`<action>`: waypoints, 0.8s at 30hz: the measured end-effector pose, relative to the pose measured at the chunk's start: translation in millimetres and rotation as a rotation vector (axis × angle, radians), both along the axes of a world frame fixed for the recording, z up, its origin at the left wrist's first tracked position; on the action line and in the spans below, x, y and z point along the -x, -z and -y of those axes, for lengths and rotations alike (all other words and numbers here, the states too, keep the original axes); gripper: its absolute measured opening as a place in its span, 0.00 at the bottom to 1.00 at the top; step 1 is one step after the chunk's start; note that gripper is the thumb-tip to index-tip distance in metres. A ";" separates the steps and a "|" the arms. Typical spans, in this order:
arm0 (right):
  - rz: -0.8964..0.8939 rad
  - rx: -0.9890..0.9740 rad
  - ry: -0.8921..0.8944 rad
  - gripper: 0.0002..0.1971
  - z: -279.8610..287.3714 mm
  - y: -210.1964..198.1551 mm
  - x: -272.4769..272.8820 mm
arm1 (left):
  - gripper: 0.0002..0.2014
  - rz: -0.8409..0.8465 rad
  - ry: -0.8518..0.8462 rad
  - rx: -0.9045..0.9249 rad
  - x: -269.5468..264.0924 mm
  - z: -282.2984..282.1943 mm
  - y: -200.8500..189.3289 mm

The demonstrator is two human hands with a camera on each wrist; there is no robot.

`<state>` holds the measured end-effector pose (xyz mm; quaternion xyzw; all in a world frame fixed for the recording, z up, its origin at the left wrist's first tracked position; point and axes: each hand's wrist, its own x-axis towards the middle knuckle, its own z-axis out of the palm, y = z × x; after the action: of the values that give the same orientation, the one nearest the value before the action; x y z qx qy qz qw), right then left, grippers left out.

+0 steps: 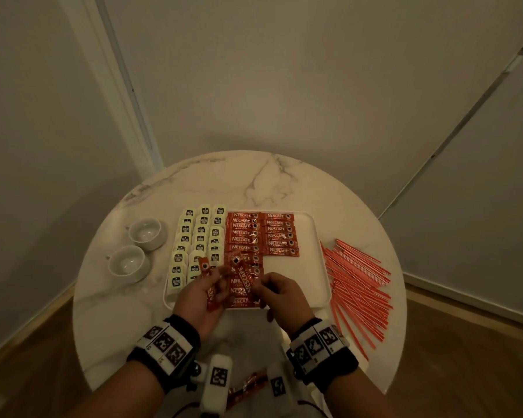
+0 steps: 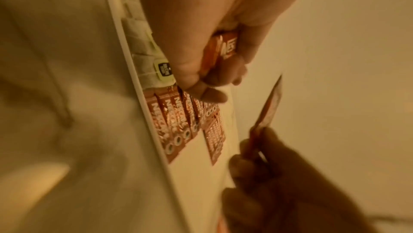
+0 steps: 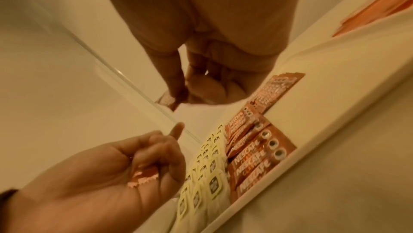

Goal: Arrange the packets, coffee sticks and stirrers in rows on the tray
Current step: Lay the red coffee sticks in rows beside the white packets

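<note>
A white tray [image 1: 320,267] holds columns of pale tea packets [image 1: 200,236] on its left and two columns of red coffee sticks [image 1: 243,233]. My left hand [image 1: 218,277] hovers over the tray's near left part and grips a few coffee sticks [image 1: 213,295]. Just to its right, my right hand [image 1: 258,285] pinches one coffee stick [image 1: 242,274], tilted above the middle column. The left wrist view shows the gripped sticks [image 2: 223,49] and the pinched stick [image 2: 270,106]. Red stirrers [image 1: 357,285] lie loose on the table, right of the tray.
Two white cups [image 1: 136,248] stand on the round marble table [image 1: 254,176], left of the tray. A few more red sticks [image 1: 248,384] lie near the table's front edge, between my wrists. Walls close in behind the table.
</note>
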<state>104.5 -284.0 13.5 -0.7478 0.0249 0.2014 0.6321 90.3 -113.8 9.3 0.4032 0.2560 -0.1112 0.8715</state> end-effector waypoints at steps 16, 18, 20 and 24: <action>-0.114 0.078 -0.042 0.11 8.8 5.6 19.5 | 0.07 0.042 0.549 -0.712 24.7 10.0 -4.7; -0.050 0.124 -0.128 0.07 14.6 3.7 15.7 | 0.06 0.088 0.668 -0.759 26.3 8.7 -5.0; -0.031 0.172 -0.214 0.03 21.0 2.1 11.1 | 0.07 0.125 0.742 -0.835 25.6 6.3 -5.8; -0.115 0.153 -0.265 0.03 36.8 3.2 1.7 | 0.05 0.133 0.832 -0.957 19.2 -4.8 -8.1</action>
<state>102.8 -320.8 10.4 -0.7777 -0.0229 0.3230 0.5388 71.1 -108.9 17.3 0.8196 0.0445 -0.2886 0.4930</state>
